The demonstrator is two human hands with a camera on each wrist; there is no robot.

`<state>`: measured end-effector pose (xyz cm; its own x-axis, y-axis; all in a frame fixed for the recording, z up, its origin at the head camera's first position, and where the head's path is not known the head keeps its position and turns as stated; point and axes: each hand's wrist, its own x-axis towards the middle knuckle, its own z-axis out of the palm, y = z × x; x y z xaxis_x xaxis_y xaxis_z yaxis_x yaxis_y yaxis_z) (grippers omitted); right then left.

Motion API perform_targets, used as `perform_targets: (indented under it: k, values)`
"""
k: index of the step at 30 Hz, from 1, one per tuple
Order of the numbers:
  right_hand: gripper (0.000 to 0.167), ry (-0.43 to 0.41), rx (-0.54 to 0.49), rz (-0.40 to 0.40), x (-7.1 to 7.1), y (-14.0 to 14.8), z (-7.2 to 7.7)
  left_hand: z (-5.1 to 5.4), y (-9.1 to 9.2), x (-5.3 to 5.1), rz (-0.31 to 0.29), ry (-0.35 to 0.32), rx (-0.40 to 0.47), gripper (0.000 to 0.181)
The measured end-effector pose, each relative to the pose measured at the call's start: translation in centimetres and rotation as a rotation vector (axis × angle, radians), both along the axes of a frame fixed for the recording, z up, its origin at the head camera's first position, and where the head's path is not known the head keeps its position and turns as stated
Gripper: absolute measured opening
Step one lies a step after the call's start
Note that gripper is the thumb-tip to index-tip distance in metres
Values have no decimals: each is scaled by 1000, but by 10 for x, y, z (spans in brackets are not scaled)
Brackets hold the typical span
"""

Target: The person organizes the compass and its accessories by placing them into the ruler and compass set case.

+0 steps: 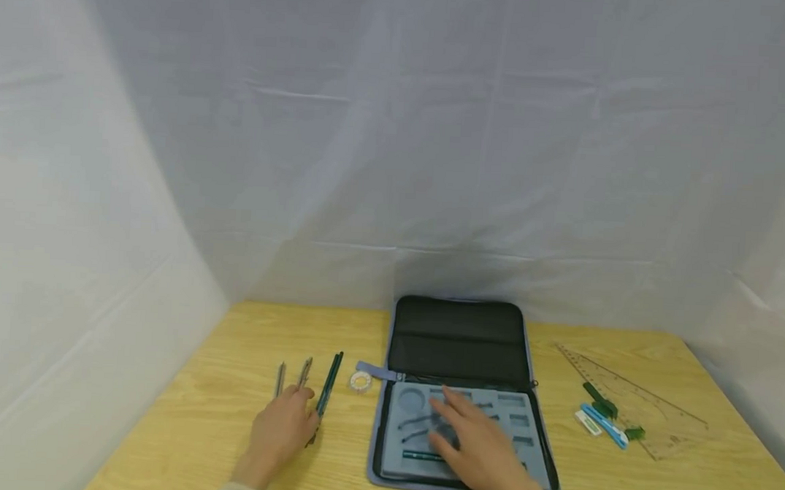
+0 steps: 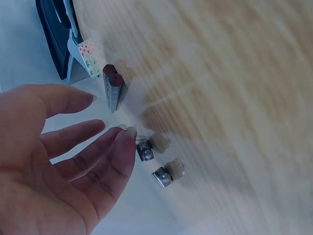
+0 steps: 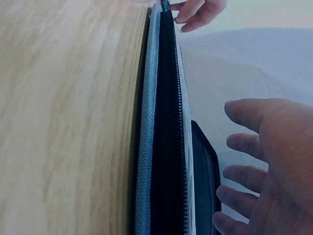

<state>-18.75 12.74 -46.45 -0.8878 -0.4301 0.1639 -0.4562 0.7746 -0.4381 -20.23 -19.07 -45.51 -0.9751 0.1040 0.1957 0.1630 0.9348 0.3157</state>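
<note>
My left hand is over the left side of the table, fingers loosely bent and thumb apart from them. Beside it lie two dark green pencils, whose dark red ends show in the left wrist view. Two slim metal tools lie near its fingertips; their metal ends appear just past the fingers, and contact is unclear. My right hand, fingers spread, is above the grey foam tray of an unzipped case. A dark green pencil lies in the tray, partly hidden by that hand.
A small white ring lies by the case's strap. To the right are a clear set square, a white eraser, a blue-and-white tool and small green pieces. White sheeting hangs behind the table.
</note>
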Motion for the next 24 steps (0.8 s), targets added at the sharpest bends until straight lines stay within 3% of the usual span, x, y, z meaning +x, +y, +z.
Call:
perform_targets:
  k: [11, 18, 24]
  values:
    - [53, -21, -12, -1, 1, 1, -1, 0, 3, -11, -15, -50, 3, 11]
    - [51, 0, -20, 2, 2, 2, -3, 0, 5, -18, 49, -134, 41, 8]
    - [51, -10, -18, 4, 3, 3, -3, 6, 9, -25, 92, -189, 44, 16]
